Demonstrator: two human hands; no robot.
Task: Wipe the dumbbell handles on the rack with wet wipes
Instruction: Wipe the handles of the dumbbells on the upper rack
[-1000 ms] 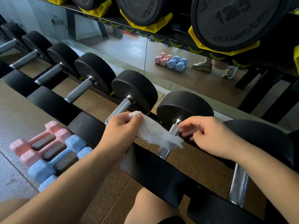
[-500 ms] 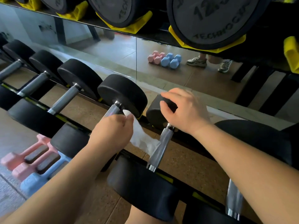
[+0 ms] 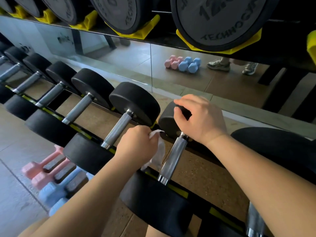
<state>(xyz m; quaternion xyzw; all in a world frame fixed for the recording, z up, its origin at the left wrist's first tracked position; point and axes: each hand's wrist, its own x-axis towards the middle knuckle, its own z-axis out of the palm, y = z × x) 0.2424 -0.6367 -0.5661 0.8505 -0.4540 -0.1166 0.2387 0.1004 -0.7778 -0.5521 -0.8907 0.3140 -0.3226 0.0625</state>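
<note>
Knurled, shiny metal is seen on the handle (image 3: 172,156) below the right hand (image 3: 201,118), capped by matt black rubber heads (image 3: 166,120). A thin, crinkled white wipe (image 3: 158,154) is pinched by the left hand (image 3: 136,142).

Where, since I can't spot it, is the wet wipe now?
Head view, low centre: the wet wipe hangs from the left hand, just left of the dumbbell handle whose far head the right hand grips.

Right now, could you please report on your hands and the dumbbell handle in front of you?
Left hand grips the wipe, hanging beside the handle. Right hand holds that dumbbell's far head. Handle bare, nothing in the way.
</note>
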